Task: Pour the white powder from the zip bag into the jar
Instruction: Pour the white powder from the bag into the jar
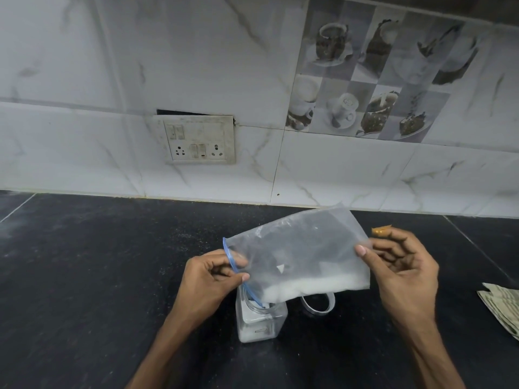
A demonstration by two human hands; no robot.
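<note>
A clear zip bag (302,248) with a blue zip edge is held sideways above the counter, its mouth tipped down to the left. White powder (309,286) lies along the bag's lower side. My left hand (209,279) pinches the blue zip end just over the jar's mouth. My right hand (401,270) grips the bag's closed end, thumb on the plastic. Below stands a clear square jar (259,321) without a lid, holding some white powder; its top is partly hidden by the bag.
The jar's ring-shaped lid (318,304) lies on the black counter (84,276) right of the jar. A folded cloth (502,307) sits at the right edge. A small brown scrap (380,231) lies behind my right hand. A switch socket plate (199,138) is on the tiled wall.
</note>
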